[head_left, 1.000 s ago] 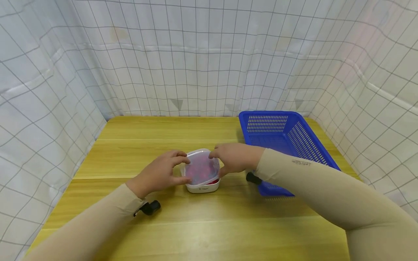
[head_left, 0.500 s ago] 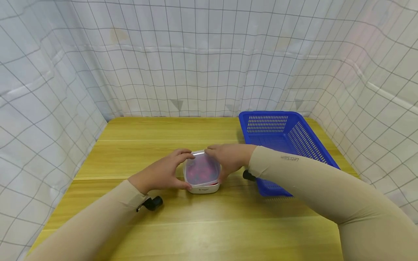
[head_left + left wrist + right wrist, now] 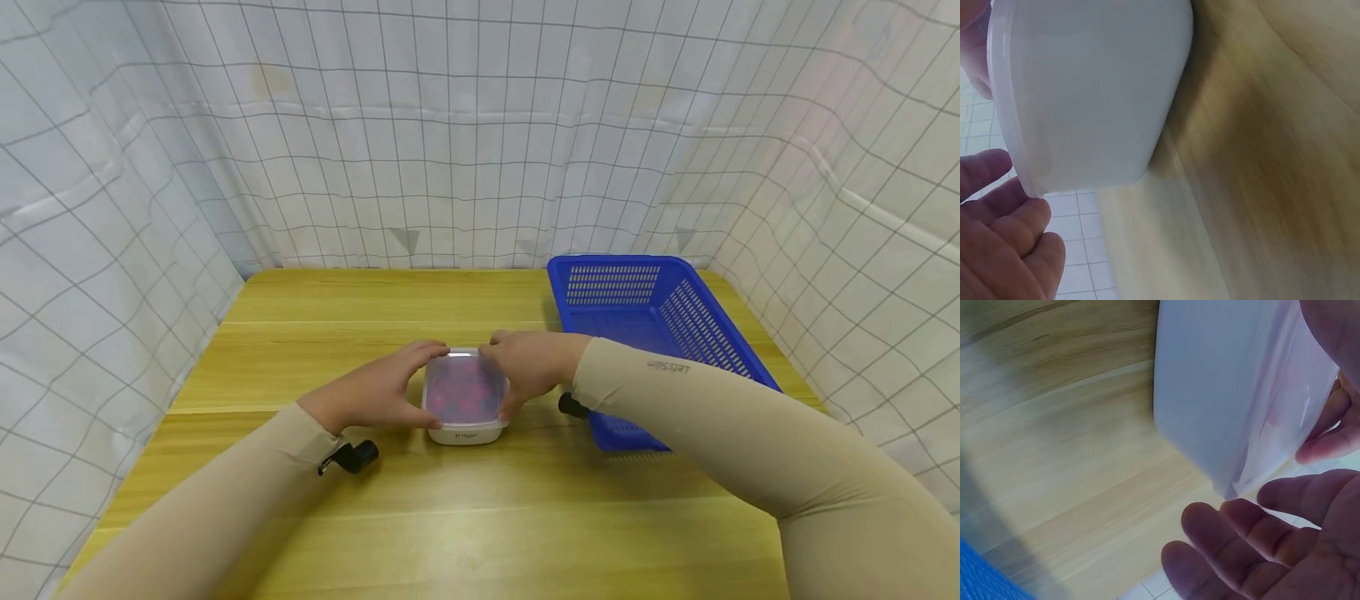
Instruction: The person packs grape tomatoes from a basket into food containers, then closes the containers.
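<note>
A white food container (image 3: pixel 467 436) stands on the wooden table, with reddish-pink contents showing through its translucent lid (image 3: pixel 461 392). My left hand (image 3: pixel 378 392) holds the lid's left side, thumb at the front corner and fingers at the back. On the opposite side, my right hand (image 3: pixel 534 364) spans the lid's edge, thumb in front and fingers at the far corner. The left wrist view shows fingertips right at the rim above the container wall (image 3: pixel 1097 94). In the right wrist view the lid (image 3: pixel 1288 419) sits slightly raised from the rim along that side.
A blue perforated basket (image 3: pixel 611 321) stands at the right of the table (image 3: pixel 465 508), partly behind my right forearm. Black wrist cameras (image 3: pixel 365 455) stick out below both wrists. A white gridded curtain (image 3: pixel 480 167) encloses the table's back and sides.
The lid, earlier askew with red contents showing at the front right edge, has turned and lowered into line with the container. My left thumb and fingers shifted slightly along it.
</note>
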Available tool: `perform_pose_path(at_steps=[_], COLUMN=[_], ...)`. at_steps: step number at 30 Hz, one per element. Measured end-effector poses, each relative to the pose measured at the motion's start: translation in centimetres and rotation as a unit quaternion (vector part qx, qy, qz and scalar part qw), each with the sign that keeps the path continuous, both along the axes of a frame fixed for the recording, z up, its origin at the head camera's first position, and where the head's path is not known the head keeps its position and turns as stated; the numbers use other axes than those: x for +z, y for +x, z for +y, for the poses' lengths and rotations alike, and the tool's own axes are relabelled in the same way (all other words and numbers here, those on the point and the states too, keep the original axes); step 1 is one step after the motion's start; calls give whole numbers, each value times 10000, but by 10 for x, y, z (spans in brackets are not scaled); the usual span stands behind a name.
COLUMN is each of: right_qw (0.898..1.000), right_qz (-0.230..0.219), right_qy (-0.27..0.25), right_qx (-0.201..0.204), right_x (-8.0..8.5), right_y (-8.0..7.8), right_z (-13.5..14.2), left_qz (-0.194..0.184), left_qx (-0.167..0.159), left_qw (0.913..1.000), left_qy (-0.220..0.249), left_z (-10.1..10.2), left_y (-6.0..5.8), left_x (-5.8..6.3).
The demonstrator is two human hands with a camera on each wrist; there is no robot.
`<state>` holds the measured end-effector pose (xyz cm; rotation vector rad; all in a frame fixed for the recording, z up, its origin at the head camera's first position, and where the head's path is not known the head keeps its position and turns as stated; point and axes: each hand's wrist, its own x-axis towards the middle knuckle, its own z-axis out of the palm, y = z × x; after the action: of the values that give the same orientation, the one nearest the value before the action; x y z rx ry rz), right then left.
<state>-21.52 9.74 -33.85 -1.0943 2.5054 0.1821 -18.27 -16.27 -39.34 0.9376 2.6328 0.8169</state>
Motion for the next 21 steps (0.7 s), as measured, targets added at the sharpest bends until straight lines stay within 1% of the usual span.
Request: perform_pose_path(at_steps=[4,8,12,21], right_qw=[9999,9999,9998,9993], right_qz=[67,80,135,289], right_qy=[68,98,92,211], right_qx=[33,-41,-111,-123], right_x=[-1,0,0,0], right_y=[0,1,3,5], right_z=[-1,-2,-3,-7], left_qz=[-100,-261,-367,-641], left_qx=[15,-14,-19,11], left_qw=[9999,9996,9993,9979], left_qy=[49,70,31,-72], left_z=[1,3,4,5], left_y=[-4,-6,-8,-11], left_x=[-1,1,1,4])
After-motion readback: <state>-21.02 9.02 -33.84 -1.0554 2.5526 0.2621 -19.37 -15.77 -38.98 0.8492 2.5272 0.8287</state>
